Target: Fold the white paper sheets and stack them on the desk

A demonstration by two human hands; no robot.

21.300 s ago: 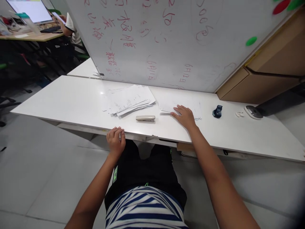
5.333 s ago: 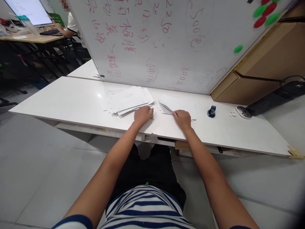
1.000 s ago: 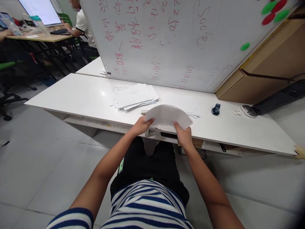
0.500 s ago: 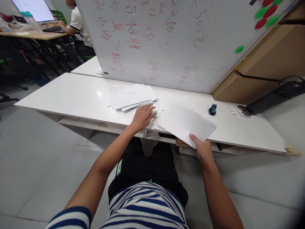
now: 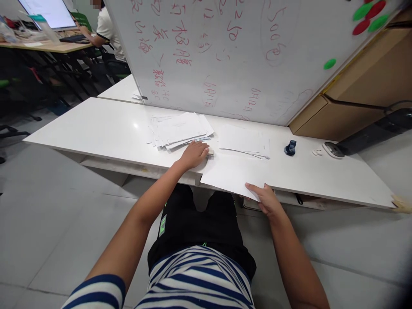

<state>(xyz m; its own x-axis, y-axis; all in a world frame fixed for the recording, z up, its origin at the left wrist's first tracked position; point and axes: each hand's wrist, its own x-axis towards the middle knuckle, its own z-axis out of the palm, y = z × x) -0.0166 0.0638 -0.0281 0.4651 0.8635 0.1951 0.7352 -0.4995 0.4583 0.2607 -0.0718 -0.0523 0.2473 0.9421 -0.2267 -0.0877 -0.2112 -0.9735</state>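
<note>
My left hand [image 5: 194, 154] lies closed over the beige stapler [image 5: 210, 152] on the white table [image 5: 103, 133]; only the stapler's right end shows. Pinched by its near corner in my right hand [image 5: 264, 199] is a sheet of white paper [image 5: 232, 175], which lies low over the table's front edge. Just left of the stapler sits a loose pile of printed papers [image 5: 180, 130]. A thinner flat stack of sheets [image 5: 244, 141] lies beyond the held paper.
A whiteboard [image 5: 225, 51] with red writing stands along the back of the table. To the right lie a small dark blue object [image 5: 290, 148], white earbuds [image 5: 316, 152] and a round grey base [image 5: 334, 149]. A person sits at a desk far left [image 5: 106, 30].
Both hands held the sheet a second ago. My left hand let go and went to the stapler. My right hand swung the sheet right, then lowered it onto the table's front edge.
</note>
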